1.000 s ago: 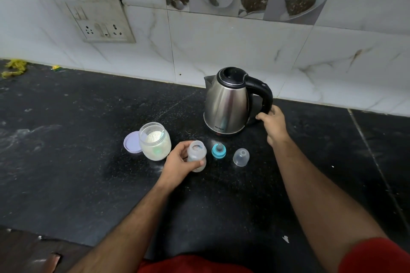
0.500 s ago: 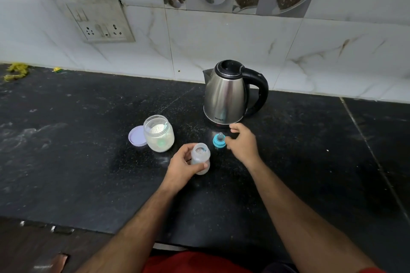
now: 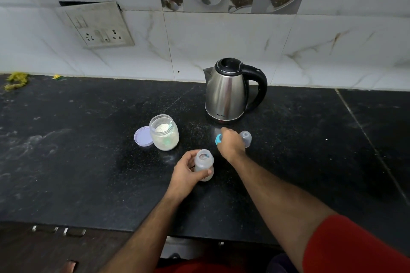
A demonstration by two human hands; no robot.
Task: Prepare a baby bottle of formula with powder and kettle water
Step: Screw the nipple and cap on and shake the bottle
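— Head view, worktop stock: what is in my hands?

— My left hand [image 3: 188, 173] is curled round the open baby bottle [image 3: 204, 165], which stands upright on the black worktop [image 3: 88, 173]. My right hand [image 3: 230, 142] is down over the blue teat ring [image 3: 218, 139], fingers curled on it; only the ring's left edge shows past my knuckles, so I cannot tell whether it has left the worktop.

— And the loose items?

— One clear bottle cap [image 3: 246, 138], just right of my right hand. One open glass jar of formula powder [image 3: 164, 132], a scoop inside it, left of the bottle. One lilac jar lid [image 3: 143, 136], lying flat, touching the jar's left side. One steel electric kettle [image 3: 228, 91], black lid shut, black handle turned right, standing behind the ring and cap near the tiled wall [image 3: 221, 40].

— Fixtures?

— One switch and socket plate [image 3: 97, 26] on the wall, upper left. Yellow scraps [image 3: 16, 80] at the worktop's far left edge.
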